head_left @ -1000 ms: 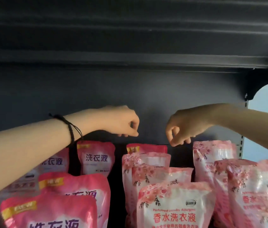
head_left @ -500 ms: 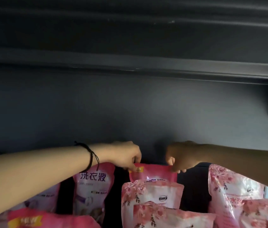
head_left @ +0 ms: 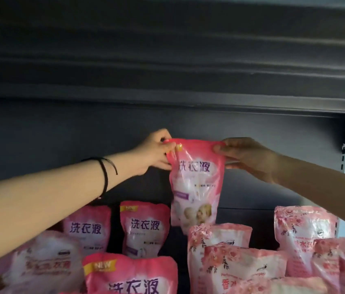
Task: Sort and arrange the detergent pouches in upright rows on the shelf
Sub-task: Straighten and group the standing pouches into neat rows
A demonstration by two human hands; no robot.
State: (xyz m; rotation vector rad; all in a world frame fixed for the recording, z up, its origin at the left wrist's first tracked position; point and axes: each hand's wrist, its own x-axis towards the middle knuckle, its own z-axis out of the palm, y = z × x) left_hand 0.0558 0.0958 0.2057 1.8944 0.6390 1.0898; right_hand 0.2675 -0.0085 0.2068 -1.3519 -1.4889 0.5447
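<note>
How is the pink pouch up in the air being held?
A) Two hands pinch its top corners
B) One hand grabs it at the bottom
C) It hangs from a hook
A: the left hand and the right hand each pinch a top corner of the pouch, and its bottom hangs free.

The dark shelf (head_left: 241, 217) carries pink detergent pouches (head_left: 144, 228) standing in rows.
</note>
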